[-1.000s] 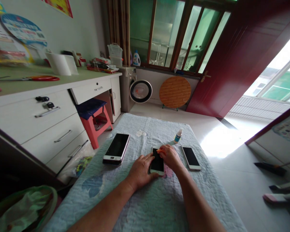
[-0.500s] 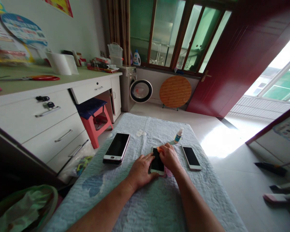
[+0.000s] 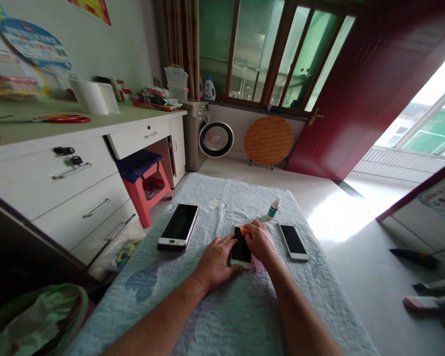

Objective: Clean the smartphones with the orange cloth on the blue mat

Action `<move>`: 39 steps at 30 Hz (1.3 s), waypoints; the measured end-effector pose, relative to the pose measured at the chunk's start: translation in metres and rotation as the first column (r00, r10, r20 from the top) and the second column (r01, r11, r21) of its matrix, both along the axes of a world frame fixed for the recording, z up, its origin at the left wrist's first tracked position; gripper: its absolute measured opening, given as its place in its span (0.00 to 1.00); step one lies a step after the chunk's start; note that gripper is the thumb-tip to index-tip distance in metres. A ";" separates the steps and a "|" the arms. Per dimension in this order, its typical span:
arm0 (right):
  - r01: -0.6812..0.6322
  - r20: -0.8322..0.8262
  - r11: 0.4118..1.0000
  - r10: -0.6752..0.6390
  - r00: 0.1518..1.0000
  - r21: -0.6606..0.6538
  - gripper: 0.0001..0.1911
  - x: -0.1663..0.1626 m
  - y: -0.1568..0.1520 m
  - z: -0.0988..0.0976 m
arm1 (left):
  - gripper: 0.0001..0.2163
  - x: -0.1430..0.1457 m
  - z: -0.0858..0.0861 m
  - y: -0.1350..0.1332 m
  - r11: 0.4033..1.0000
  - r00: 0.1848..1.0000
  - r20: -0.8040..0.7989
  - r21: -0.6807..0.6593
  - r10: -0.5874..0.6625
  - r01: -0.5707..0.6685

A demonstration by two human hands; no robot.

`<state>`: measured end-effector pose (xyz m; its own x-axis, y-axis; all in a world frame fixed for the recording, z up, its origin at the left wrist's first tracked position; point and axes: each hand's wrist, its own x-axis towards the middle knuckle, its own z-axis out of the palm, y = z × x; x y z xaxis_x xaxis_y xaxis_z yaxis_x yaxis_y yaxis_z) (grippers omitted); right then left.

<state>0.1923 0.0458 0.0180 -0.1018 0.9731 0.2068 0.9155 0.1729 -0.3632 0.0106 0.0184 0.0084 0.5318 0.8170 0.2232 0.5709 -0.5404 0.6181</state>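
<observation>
A white-framed smartphone (image 3: 241,252) with a dark screen lies face up on the quilted cloth cover. My left hand (image 3: 214,263) steadies it, fingers along its left side and thumb at its lower edge. Pressed to the upper part of the screen is a small orange cloth (image 3: 244,230), pinched in the fingers of my right hand (image 3: 260,242). Beyond that hand stands a small spray bottle (image 3: 273,207). Another white phone (image 3: 294,242) lies to the right. To the left, a larger phone (image 3: 179,223) rests on top of a darker one.
The pale blue quilted cover (image 3: 241,316) drapes the table. At left are a desk with drawers (image 3: 77,198), a red stool (image 3: 143,198) and a waste basket (image 3: 83,301). A washing machine (image 3: 193,131) with its door open stands behind, near a round wooden tabletop (image 3: 269,141).
The right hand and orange cloth have shifted very slightly left on the screen. The left hand and the phones stay in place.
</observation>
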 end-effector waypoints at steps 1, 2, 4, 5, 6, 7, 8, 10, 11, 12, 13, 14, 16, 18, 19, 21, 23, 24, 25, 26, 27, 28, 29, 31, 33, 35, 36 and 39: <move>0.000 -0.002 1.000 0.000 1.000 0.002 0.12 -0.001 0.000 0.000 | 0.30 0.000 0.000 0.000 1.000 1.000 0.007 0.006 -0.004 0.004; -0.002 -0.005 1.000 0.002 1.000 0.004 0.11 -0.002 -0.001 0.000 | 0.30 0.000 0.000 0.000 1.000 1.000 0.014 0.012 -0.008 0.008; -0.017 -0.014 1.000 0.018 1.000 0.007 0.11 -0.005 -0.002 0.001 | 0.31 0.000 0.001 0.000 1.000 1.000 0.026 0.020 -0.013 0.012; -0.034 -0.018 0.999 0.034 0.999 0.008 0.11 -0.007 -0.003 0.001 | 0.31 0.000 0.001 0.000 1.000 0.999 0.032 0.020 -0.016 0.015; -0.055 -0.021 0.998 0.055 0.998 0.010 0.11 -0.009 -0.004 0.002 | 0.31 0.000 0.001 0.000 1.000 0.999 0.040 0.019 -0.020 0.020; -0.079 -0.021 0.997 0.079 0.997 0.010 0.11 -0.011 -0.004 0.003 | 0.31 0.000 0.002 0.000 1.000 0.999 0.047 0.017 -0.027 0.026; -0.101 -0.018 0.995 0.102 0.995 0.010 0.11 -0.012 -0.005 0.003 | 0.31 0.000 0.003 0.000 0.999 0.998 0.055 0.013 -0.031 0.030; -0.141 -0.013 0.990 0.141 0.990 0.011 0.12 -0.014 -0.006 0.004 | 0.31 0.000 0.004 0.000 0.999 0.997 0.064 0.007 -0.033 0.033; -0.156 -0.014 0.988 0.156 0.988 0.012 0.12 -0.015 -0.006 0.004 | 0.31 0.000 0.004 0.000 0.999 0.997 0.066 0.007 -0.035 0.034; -0.168 -0.019 0.986 0.168 0.986 0.013 0.11 -0.015 -0.006 0.004 | 0.31 0.000 0.005 0.000 0.999 0.997 0.069 0.008 -0.037 0.037; -0.178 -0.026 0.984 0.178 0.984 0.012 0.11 -0.014 -0.006 0.003 | 0.31 0.000 0.005 0.000 0.999 0.997 0.071 0.010 -0.041 0.040; -0.186 -0.034 0.982 0.186 0.982 0.012 0.11 -0.014 -0.005 0.003 | 0.31 0.000 0.005 0.000 0.999 0.996 0.072 0.014 -0.044 0.043; -0.194 -0.048 0.981 0.194 0.980 0.009 0.11 -0.013 -0.005 0.003 | 0.32 0.000 0.004 0.000 0.999 0.996 0.072 0.019 -0.048 0.046; -0.188 -0.054 0.982 0.188 0.981 0.009 0.10 -0.012 -0.004 0.003 | 0.32 0.000 0.003 0.000 0.999 0.997 0.067 0.022 -0.042 0.041; -0.182 -0.053 0.983 0.182 0.982 0.008 0.10 -0.012 -0.004 0.003 | 0.32 -0.001 0.002 0.000 0.999 0.997 0.064 0.022 -0.039 0.038; -0.165 -0.044 0.986 0.165 0.985 -0.003 0.10 -0.011 -0.003 0.004 | 0.33 -0.001 0.000 0.000 0.999 0.998 0.052 0.023 -0.030 0.029; -0.143 -0.036 0.990 0.142 0.989 -0.021 0.09 -0.008 -0.002 0.005 | 0.34 -0.001 -0.001 0.000 1.000 0.999 0.029 0.024 -0.015 0.014; -0.126 -0.035 0.992 0.125 0.991 -0.028 0.09 -0.006 -0.002 0.005 | 0.34 -0.001 -0.002 0.000 1.000 1.000 0.016 0.023 -0.007 0.006; -0.107 -0.036 0.994 0.106 0.994 -0.031 0.10 -0.004 -0.002 0.005 | 0.35 -0.001 -0.002 0.000 1.000 1.000 0.003 0.022 0.001 -0.001; -0.085 -0.037 0.996 0.083 0.996 -0.030 0.10 -0.002 -0.001 0.005 | 0.35 -0.001 -0.003 0.000 1.000 1.000 -0.007 0.019 0.008 -0.007; -0.062 -0.037 0.998 0.061 0.997 -0.027 0.10 0.000 -0.001 0.005 | 0.35 -0.001 -0.003 0.000 1.000 1.000 -0.015 0.015 0.014 -0.014; -0.042 -0.036 0.999 0.041 0.998 -0.022 0.10 0.001 -0.001 0.004 | 0.35 -0.001 -0.003 0.000 1.000 1.000 -0.022 0.011 0.020 -0.019; -0.025 -0.035 1.000 0.025 0.999 -0.016 0.10 0.003 0.000 0.003 | 0.35 -0.001 -0.003 0.000 1.000 0.999 -0.030 0.008 0.024 -0.024; -0.004 -0.033 1.000 0.004 0.999 0.002 0.11 0.005 0.001 0.000 | 0.34 0.000 -0.003 0.000 1.000 0.999 -0.043 0.000 0.027 -0.027; 0.006 -0.033 1.000 -0.005 0.999 0.023 0.11 0.005 0.003 -0.003 | 0.32 0.000 -0.002 0.000 1.000 0.998 -0.052 -0.005 0.024 -0.024; 0.017 -0.034 0.999 -0.016 0.999 0.036 0.11 0.004 0.006 -0.006 | 0.31 0.000 -0.002 0.000 1.000 0.998 -0.058 -0.007 0.025 -0.025; 0.023 -0.036 0.999 -0.022 0.999 0.038 0.11 0.003 0.007 -0.007 | 0.30 0.000 -0.001 0.000 1.000 0.998 -0.061 -0.008 0.027 -0.028; 0.044 -0.043 0.999 -0.042 0.998 0.031 0.11 0.000 0.011 -0.009 | 0.29 0.000 -0.001 -0.001 0.999 0.998 -0.062 -0.004 0.032 -0.033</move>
<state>0.1924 0.0571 0.0094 -0.0503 0.9693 0.2409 0.9061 0.1458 -0.3971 0.0103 0.0177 0.0070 0.5176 0.8350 0.1866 0.6251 -0.5179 0.5839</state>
